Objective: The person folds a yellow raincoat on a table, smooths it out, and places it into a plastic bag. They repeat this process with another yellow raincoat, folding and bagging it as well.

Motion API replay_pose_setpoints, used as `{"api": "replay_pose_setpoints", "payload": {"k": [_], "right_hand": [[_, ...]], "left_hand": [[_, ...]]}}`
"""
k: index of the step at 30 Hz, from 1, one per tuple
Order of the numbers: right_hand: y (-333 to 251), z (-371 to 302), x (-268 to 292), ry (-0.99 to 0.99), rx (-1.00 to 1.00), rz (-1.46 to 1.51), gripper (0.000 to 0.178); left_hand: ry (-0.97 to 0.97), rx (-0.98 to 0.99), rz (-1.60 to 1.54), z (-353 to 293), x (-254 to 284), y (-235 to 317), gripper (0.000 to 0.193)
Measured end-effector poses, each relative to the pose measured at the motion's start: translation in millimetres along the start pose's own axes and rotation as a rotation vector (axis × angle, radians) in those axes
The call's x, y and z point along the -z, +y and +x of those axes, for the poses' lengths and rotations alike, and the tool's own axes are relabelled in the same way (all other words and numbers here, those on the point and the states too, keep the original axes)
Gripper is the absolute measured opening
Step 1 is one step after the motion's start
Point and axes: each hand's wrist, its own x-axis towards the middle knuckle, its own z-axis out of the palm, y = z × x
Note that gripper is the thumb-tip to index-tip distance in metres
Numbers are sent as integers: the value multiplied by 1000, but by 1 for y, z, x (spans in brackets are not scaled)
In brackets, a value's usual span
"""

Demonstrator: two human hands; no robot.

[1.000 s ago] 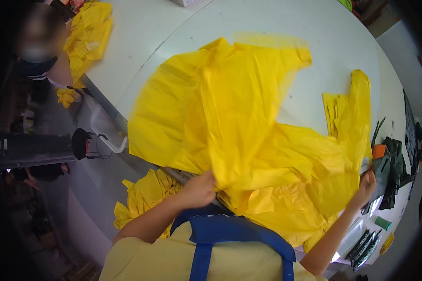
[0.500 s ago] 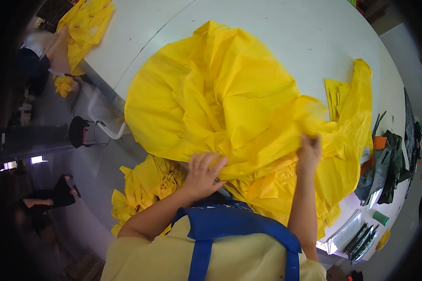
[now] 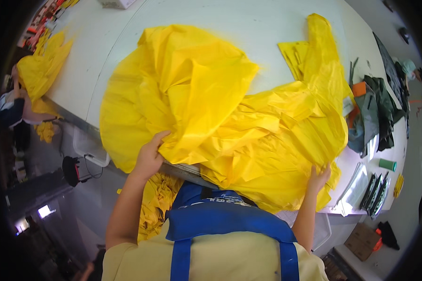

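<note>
A large sheet of thin, shiny yellow fabric (image 3: 192, 89) billows over the left and middle of the white table (image 3: 267, 28). My left hand (image 3: 149, 157) is closed on its near edge, the thumb on top and the other fingers partly hidden. A second crumpled stretch of yellow fabric (image 3: 276, 154) spreads to the right, with a long strip running up from it. At that stretch's near right edge, my right hand (image 3: 319, 179) touches the cloth with its fingers apart. More bunched yellow fabric (image 3: 158, 206) hangs below the table edge, beside my left forearm.
On the right of the table lie dark green cloth pieces (image 3: 377, 122), a green spool (image 3: 388, 164) and black packets (image 3: 375, 192). A clear plastic bin (image 3: 91, 152) stands under the left edge. At far left, a co-worker's arm (image 3: 16, 84) is at yellow cloth.
My right hand has left the middle of the fabric and moved to the near right edge. The left part of the cloth has folded over leftward, with my left hand shifted left. The view has turned.
</note>
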Motion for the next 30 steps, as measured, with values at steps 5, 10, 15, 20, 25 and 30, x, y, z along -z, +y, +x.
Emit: {"api": "replay_pose_setpoints", "payload": {"k": [5, 10, 15, 20, 25, 30], "right_hand": [[75, -26, 32, 46, -252, -76, 93], [72, -10, 49, 161, -392, -227, 91], [136, 2, 61, -22, -542, -97, 75], [129, 10, 106, 230, -205, 129, 46], [1, 96, 239, 629, 39, -213, 51], [-26, 227, 222, 586, 148, -305, 53]], "left_hand": [[-22, -56, 210, 2, -9, -43, 46], [59, 28, 376, -26, -12, -51, 40], [152, 195, 221, -44, 18, -102, 29], [288, 156, -17, -14, 125, -25, 24], [411, -358, 256, 90, 278, 137, 31], [216, -929, 947, 301, 212, 143, 42]]}}
